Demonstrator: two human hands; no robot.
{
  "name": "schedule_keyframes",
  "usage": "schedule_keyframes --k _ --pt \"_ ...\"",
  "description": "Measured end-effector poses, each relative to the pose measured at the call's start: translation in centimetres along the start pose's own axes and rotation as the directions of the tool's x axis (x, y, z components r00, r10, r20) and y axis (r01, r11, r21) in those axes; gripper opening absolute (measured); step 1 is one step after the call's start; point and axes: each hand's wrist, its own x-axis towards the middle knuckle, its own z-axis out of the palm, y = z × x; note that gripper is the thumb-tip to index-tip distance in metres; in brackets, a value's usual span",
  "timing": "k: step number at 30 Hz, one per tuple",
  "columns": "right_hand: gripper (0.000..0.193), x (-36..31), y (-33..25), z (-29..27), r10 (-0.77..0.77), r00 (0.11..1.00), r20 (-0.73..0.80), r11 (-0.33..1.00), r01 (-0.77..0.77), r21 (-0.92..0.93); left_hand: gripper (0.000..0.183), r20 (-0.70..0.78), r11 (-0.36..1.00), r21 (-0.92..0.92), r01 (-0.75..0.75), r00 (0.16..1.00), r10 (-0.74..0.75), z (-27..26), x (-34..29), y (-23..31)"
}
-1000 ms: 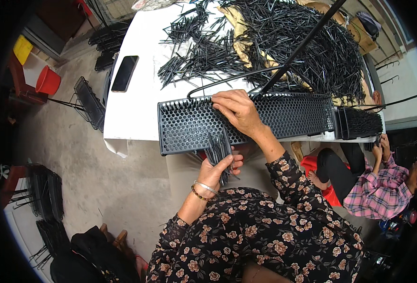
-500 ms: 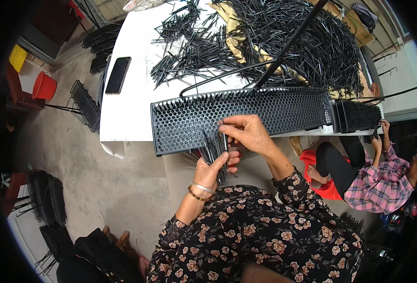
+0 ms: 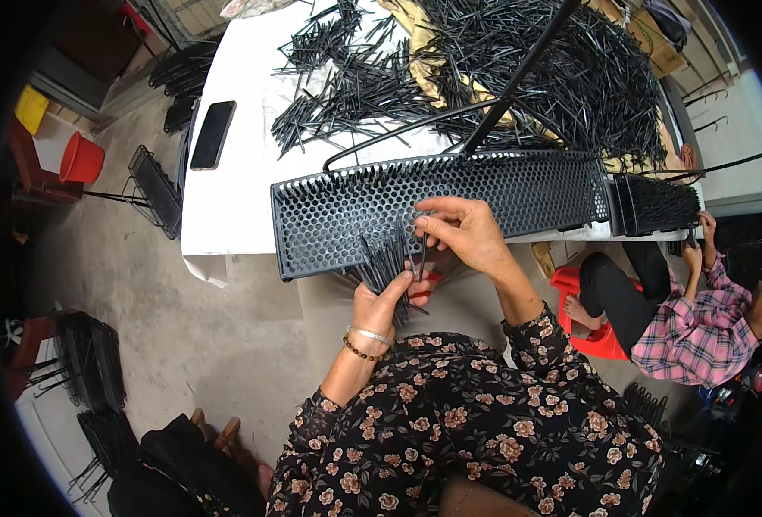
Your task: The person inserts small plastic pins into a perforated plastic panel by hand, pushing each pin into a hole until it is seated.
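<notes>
My left hand (image 3: 383, 303) is closed round a bundle of thin black sticks (image 3: 384, 264), their tips fanning up in front of the perforated black panel (image 3: 484, 202). My right hand (image 3: 463, 231) pinches one black stick (image 3: 423, 251) between thumb and fingertips, just right of the bundle. Rows of round holes cover the panel, which leans at the near edge of the white table. Several sticks stand in the holes along its upper edge. A black metal frame (image 3: 510, 90) rises behind it.
A big heap of loose black sticks (image 3: 562, 73) lies over the white table (image 3: 234, 202), beside a dark phone (image 3: 213, 135). At the right a co-worker in a plaid shirt (image 3: 687, 340) handles another black panel (image 3: 657, 205). A red bucket (image 3: 82, 158) stands at the left.
My right hand has shifted slightly right and up, drawing a stick a little away from the bundle. My left hand keeps the bundle nearly in place.
</notes>
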Motion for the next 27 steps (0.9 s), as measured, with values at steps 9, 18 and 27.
schedule_keyframes --k 9,18,27 --pt "0.026 0.8 -0.3 -0.2 0.067 0.996 0.051 0.991 -0.061 -0.119 0.018 -0.014 0.999 -0.037 0.036 0.999 -0.037 0.4 0.1 -0.2" --pt "0.033 0.4 0.8 0.0 0.11 0.991 0.082 0.992 -0.105 -0.068 0.016 0.018 0.994 0.106 0.012 1.0 -0.014 0.3 -0.6 -0.3" --pt "0.026 0.1 -0.2 -0.1 0.108 0.983 0.151 0.994 -0.111 0.012 0.02 0.038 0.987 0.158 0.042 0.998 -0.048 0.1 -1.0 -0.3"
